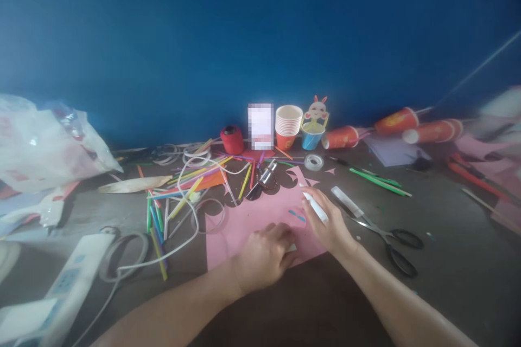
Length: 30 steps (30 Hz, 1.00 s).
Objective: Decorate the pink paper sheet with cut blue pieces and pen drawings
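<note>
A sheet of pink paper [248, 227], with scalloped cuts along its far edge, lies on the dark table under both hands. My left hand [266, 252] rests on its near part with fingers curled; a small white piece shows by the fingertips, too hidden to name. My right hand [328, 222] is closed around a white marker-like tube [315, 207] above the sheet's right side. Small blue strips [297, 216] lie on the paper between the hands. Right of my right hand are black-handled scissors [386, 236], with a white flat piece [347, 201] by their blades.
Coloured sticks [191, 184] and a white cable [197, 222] spread at left, near a power strip [79, 271] and glue gun [51, 209]. At the back stand stacked paper cups [288, 127], a blue cup [312, 136] with a rabbit figure, and red thread [232, 141]. Tape [313, 162] lies before them.
</note>
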Available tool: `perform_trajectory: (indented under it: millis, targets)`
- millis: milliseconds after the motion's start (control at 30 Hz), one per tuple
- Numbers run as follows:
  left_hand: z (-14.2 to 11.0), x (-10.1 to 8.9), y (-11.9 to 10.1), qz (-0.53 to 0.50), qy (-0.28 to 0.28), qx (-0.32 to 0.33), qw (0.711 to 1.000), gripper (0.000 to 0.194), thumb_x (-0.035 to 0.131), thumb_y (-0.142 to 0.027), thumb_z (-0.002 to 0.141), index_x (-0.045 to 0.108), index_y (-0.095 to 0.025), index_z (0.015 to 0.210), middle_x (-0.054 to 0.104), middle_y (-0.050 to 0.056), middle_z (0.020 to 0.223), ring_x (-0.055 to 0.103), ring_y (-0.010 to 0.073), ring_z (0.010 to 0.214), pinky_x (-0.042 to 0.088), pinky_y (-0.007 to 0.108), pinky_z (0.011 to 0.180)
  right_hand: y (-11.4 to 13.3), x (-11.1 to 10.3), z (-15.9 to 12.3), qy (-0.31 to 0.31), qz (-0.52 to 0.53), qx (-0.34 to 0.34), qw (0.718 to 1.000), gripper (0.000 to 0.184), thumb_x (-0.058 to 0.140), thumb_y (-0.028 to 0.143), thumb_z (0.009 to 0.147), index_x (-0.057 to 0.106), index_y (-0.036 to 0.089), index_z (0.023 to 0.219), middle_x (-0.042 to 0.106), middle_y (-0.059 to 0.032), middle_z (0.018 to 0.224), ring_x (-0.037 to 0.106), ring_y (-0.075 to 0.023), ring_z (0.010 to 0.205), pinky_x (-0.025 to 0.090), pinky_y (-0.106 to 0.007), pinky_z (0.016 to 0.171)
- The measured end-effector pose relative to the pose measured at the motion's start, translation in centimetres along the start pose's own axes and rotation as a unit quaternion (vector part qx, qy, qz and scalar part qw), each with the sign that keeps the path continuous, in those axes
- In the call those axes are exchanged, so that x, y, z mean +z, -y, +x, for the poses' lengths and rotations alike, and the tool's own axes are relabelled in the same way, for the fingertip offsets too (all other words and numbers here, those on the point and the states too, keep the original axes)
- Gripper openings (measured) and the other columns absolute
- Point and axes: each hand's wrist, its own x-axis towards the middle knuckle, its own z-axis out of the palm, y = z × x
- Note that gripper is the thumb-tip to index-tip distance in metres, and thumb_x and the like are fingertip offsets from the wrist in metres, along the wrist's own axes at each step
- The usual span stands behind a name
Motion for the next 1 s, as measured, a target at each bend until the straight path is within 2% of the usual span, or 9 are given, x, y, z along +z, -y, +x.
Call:
perform_trajectory:
  millis: [167, 567, 800, 1000]
  targets:
    - [-0.2, -0.1, -0.5, 0.036, 0.016, 0.005, 0.999, 0.026, 0.045, -0.037, 0.087, 0.055, -0.022, 0.106, 0.054, 0.005, 0.11, 0.054, 0.0212, 0.096, 0.052, 0.034, 0.075, 0.2, 0.3, -0.1, 0.034, 0.012, -0.003, 0.999, 0.027, 0.039, 0.028, 0.091, 0.048, 0.023, 0.116, 0.058, -0.0078, 0.107, 0.057, -0.0209, 0.097, 0.045, -0.033, 0.083]
    - [0.2, 0.1, -1.1, 0.036, 0.02, 0.014, 0.999, 0.028, 0.041, -0.034, 0.089, 0.051, -0.024, 0.113, 0.053, 0.004, 0.116, 0.051, 0.0223, 0.099, 0.053, 0.036, 0.074, 0.1, 0.7, 0.1, 0.066, 0.063, -0.014, 0.996, 0.03, 0.04, 0.027, 0.09, 0.047, 0.023, 0.119, 0.056, -0.0086, 0.114, 0.057, -0.0202, 0.097, 0.046, -0.034, 0.084]
    - [0.4, 0.4, -1.0, 0.032, 0.014, 0.008, 0.999, 0.027, 0.042, -0.034, 0.089, 0.052, -0.024, 0.112, 0.054, 0.003, 0.116, 0.051, 0.0221, 0.101, 0.052, 0.036, 0.077, -0.2, 1.1, 0.3, 0.072, 0.128, 0.004, 0.989, 0.028, 0.042, 0.028, 0.09, 0.048, 0.023, 0.117, 0.057, -0.0069, 0.108, 0.058, -0.018, 0.091, 0.047, -0.033, 0.083]
    - [0.3, 0.3, -1.2, 0.042, 0.016, 0.014, 0.999, 0.028, 0.04, -0.035, 0.09, 0.053, -0.022, 0.11, 0.055, 0.004, 0.116, 0.052, 0.0221, 0.099, 0.052, 0.036, 0.075, -0.8, 1.2, 0.4, 0.08, 0.178, 0.05, 0.98, 0.027, 0.041, 0.033, 0.091, 0.049, 0.022, 0.114, 0.059, -0.0046, 0.092, 0.059, -0.0167, 0.082, 0.05, -0.032, 0.076]
